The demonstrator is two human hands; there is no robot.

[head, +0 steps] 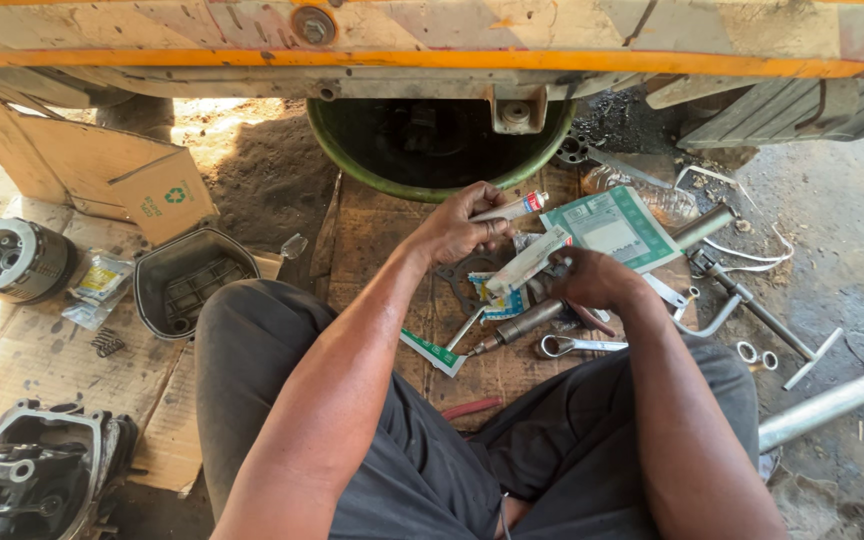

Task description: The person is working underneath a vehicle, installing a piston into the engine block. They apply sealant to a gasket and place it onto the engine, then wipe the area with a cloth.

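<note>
We're pinching the sealant tube (510,209) in our left hand (457,228), nozzle outward; right hand (587,278) probably gripping its carton (527,262) below the tube.

Your left hand (457,232) pinches a small white tube (509,209) with a red cap; it lies nearly level, cap end pointing right and slightly up, raised above the cardboard. Your right hand (587,278) grips a long, narrow white carton (529,262) with teal edging, tilted so its upper end points toward the tube and its lower end hangs down to the left. The carton's lower end looks open, though you cannot tell for sure. Tube and carton sit near each other, not touching.
</note>
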